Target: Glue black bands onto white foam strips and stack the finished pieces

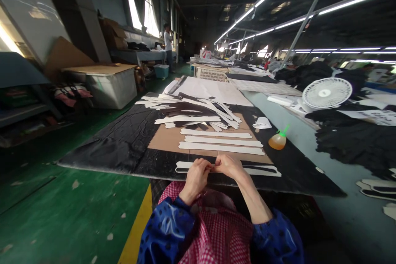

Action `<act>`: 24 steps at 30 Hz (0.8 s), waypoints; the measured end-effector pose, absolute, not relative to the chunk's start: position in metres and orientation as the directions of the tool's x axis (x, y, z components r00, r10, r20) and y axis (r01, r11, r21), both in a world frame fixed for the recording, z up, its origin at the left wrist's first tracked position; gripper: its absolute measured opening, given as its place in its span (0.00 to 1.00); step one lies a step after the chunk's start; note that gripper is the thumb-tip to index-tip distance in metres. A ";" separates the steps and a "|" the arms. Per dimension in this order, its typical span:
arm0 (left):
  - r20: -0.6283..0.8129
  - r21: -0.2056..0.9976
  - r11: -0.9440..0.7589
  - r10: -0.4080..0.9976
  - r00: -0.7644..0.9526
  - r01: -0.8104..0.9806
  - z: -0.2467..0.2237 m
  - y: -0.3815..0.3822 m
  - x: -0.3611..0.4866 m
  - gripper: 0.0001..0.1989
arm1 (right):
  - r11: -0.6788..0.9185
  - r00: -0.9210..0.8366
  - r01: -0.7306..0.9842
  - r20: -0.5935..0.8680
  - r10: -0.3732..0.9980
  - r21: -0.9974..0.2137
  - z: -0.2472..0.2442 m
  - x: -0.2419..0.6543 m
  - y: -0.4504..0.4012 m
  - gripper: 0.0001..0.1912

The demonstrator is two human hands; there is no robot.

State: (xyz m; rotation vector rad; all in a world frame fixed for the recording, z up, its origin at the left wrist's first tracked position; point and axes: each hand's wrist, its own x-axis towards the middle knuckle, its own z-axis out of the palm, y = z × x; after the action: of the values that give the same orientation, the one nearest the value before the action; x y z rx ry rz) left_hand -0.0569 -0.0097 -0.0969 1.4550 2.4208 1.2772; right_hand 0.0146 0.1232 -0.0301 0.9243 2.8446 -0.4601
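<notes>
My left hand (198, 175) and my right hand (228, 166) meet at the near edge of the black-covered table. Both have their fingers pinched on the middle of a white strip with a black inlay (262, 170), which lies lengthwise left to right. The exact grip is partly hidden by the fingers. Just beyond, three white strips (221, 148) lie in rows on a brown cardboard sheet (163, 140). Behind them is a loose pile of white and dark strips (192, 109).
A glue bottle with a green tip (277, 141) and a crumpled white piece (262, 123) are right of the cardboard. Farther right are a white fan (327, 93) and black fabric (355, 140). A person (168, 45) stands far back.
</notes>
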 end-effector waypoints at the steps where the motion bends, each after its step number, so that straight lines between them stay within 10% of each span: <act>1: 0.352 0.650 0.225 0.757 -0.550 0.726 -0.099 -0.009 -0.059 0.11 | 0.754 -0.801 0.599 -0.198 0.565 -0.270 -0.027 0.020 0.128 0.10; 17: 0.356 0.474 0.214 0.841 -0.408 0.854 -0.095 -0.015 -0.057 0.20 | 0.701 -0.759 0.647 -0.175 0.627 -0.299 -0.028 0.052 0.157 0.06; 24: 0.494 0.650 0.097 0.700 -0.516 0.754 -0.072 -0.040 -0.061 0.16 | 0.723 -0.769 0.640 -0.214 0.603 -0.261 -0.026 0.049 0.159 0.07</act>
State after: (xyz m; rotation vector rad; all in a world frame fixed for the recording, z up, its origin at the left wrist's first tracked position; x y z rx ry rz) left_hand -0.0612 -0.0396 -0.0719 1.5727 2.3686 1.4682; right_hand 0.0488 0.1592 -0.0261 1.0163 2.8089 -0.4903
